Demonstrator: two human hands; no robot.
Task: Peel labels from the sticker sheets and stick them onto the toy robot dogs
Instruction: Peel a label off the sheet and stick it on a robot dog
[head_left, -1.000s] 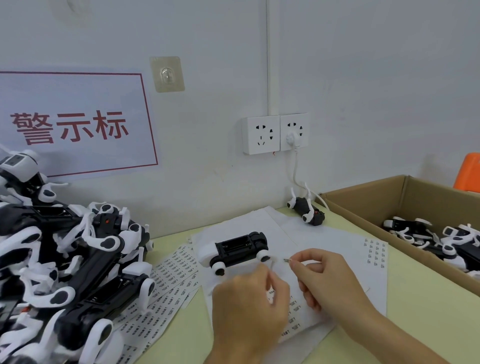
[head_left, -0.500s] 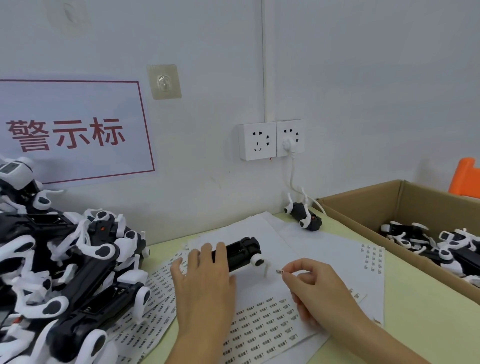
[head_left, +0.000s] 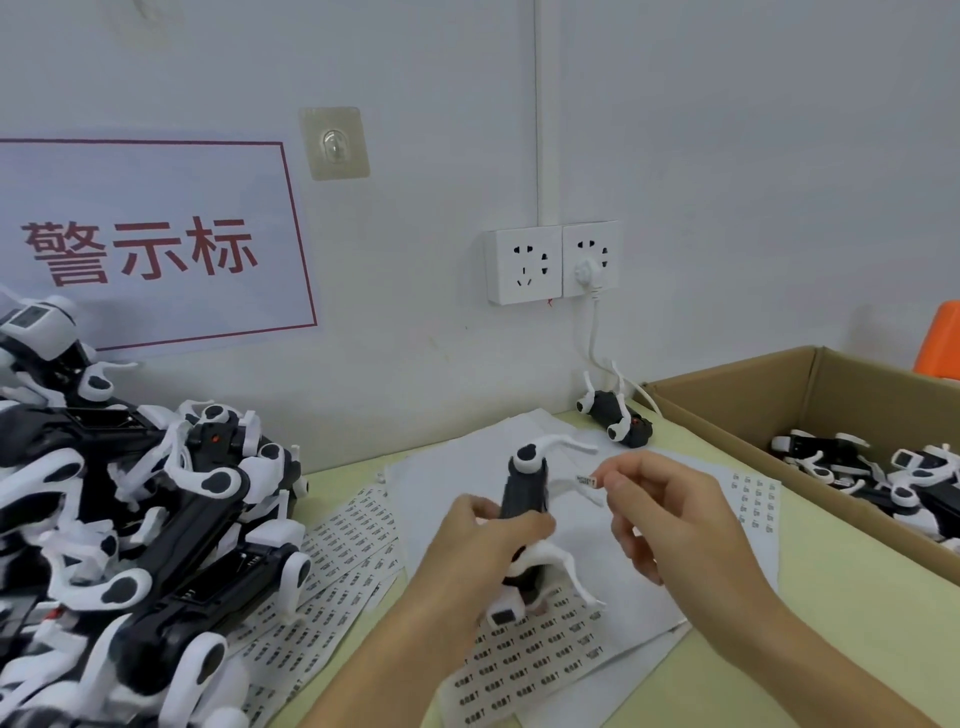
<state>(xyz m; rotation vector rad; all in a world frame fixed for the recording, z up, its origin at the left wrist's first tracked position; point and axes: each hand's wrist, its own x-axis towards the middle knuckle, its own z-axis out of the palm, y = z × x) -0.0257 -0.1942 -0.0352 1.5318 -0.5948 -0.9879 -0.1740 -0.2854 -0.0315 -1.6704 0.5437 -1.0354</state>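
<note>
**Label pinched beside lifted toy dog**

Left hand (head_left: 488, 540) wrapped around a black-and-white toy robot dog (head_left: 524, 499), held nearly upright above the sticker sheets (head_left: 524, 670). Right hand (head_left: 675, 519) just right of the dog, thumb and forefinger pinching one small label (head_left: 586, 480) near its upper leg. Left of the dog, a pile of dogs (head_left: 130, 519); right, a cardboard box (head_left: 737, 400) holding more.
</note>
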